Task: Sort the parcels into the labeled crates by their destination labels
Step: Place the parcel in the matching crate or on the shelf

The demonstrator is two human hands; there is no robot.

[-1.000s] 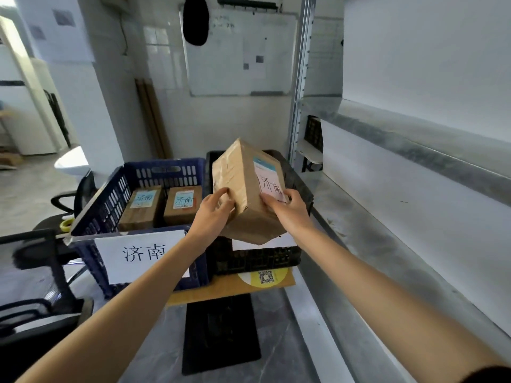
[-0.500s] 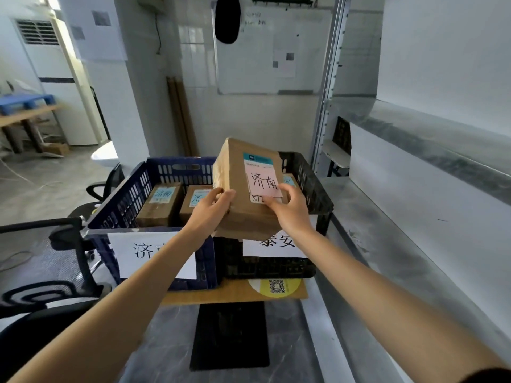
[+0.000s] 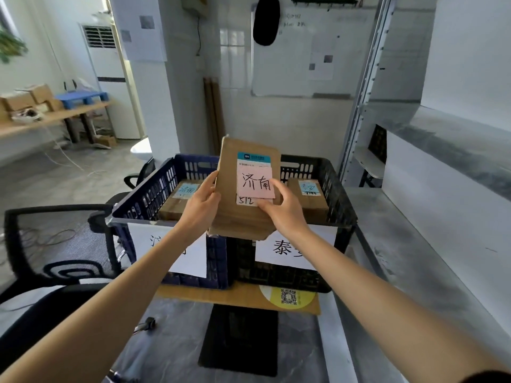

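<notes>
Brown cardboard filled the centre of the frame: the parcel [image 3: 243, 194] was held in the air by both hands, in front of and above the seam where the blue crate [image 3: 143, 200] at centre left met the black crate [image 3: 331, 189] at centre right. A second earlier it had been tilted over the black crate with its label turned off to the right. By this moment it had been turned, so its labelled face looked straight at the camera. The pink note [image 3: 255, 181] could then be read plainly as 济南.

The left hand [image 3: 200, 205] gripped the parcel's left edge, thumb on the front; its fingers were hidden behind the box, so I cannot tell how they lay. The right hand [image 3: 284, 211] held the lower right side, with the thumb below the note, the forefinger across its right corner and the other fingers out of sight.

The parcel stood nearly upright, its long axis running from bottom to top of the frame with the top leaning slightly left, and the writing was right way up.

The black crate's sign [image 3: 287, 248] began with 泰, which did not match. The blue crate's sign [image 3: 193, 261] was mostly covered by the left arm. The parcel probably belonged in the blue crate, to the left.
</notes>
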